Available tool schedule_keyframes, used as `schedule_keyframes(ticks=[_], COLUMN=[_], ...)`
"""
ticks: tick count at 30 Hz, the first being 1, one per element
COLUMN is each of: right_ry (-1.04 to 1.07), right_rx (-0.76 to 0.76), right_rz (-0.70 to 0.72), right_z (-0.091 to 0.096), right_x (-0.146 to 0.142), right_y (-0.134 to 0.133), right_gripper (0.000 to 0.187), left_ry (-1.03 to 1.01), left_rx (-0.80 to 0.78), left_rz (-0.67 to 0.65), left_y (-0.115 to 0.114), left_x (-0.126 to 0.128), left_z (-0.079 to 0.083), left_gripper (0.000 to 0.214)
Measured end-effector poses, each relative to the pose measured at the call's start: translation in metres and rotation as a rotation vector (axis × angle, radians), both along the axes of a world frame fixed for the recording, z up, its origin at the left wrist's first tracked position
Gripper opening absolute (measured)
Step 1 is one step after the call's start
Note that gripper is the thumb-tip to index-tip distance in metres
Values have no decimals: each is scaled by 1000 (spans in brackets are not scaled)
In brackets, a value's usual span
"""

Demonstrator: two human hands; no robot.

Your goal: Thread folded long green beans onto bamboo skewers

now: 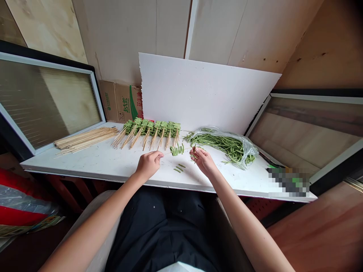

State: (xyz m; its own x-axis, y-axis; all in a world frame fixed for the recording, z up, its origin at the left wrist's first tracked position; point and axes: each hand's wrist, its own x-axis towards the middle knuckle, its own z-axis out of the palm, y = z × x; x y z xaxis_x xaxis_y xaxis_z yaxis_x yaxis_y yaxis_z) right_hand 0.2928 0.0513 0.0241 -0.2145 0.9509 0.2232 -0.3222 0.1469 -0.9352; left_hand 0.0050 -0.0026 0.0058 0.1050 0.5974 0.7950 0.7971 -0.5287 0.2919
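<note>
My left hand (149,164) is closed around one end of a thin wooden skewer (166,153). Several short green bean pieces (177,150) are threaded side by side along the skewer, between my two hands. At its other end my right hand (203,159) pinches a bean piece (194,149), with more green showing by the fingers. On the white table below lie a few loose cut bean pieces (179,168). Beyond my hands, finished-looking bean skewers (154,129) are stacked in a row, their sticks pointing toward me.
Bare skewers (87,139) lie in a pile at the left. Long green beans (224,142) spill from a clear plastic bag (246,151) at the right. A cardboard box (120,101) and a white board (204,94) stand behind the white table (113,166). A blurred dark object (289,182) lies at the right corner.
</note>
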Motion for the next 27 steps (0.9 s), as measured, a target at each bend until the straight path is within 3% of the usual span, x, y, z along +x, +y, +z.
schedule_keyframes(ticks=[13,27], right_ry=[57,76], right_rx=[-33,-23], right_rz=[-9,-32], right_z=[-3,-2], right_x=[-3,-8], right_y=[1,-7], right_gripper=[37,35], left_ry=[14,61], left_rx=[-6,30], left_rz=[-14,56], left_y=[0,0], left_x=[1,-5], left_z=[-3,-9], left_gripper=[23,27])
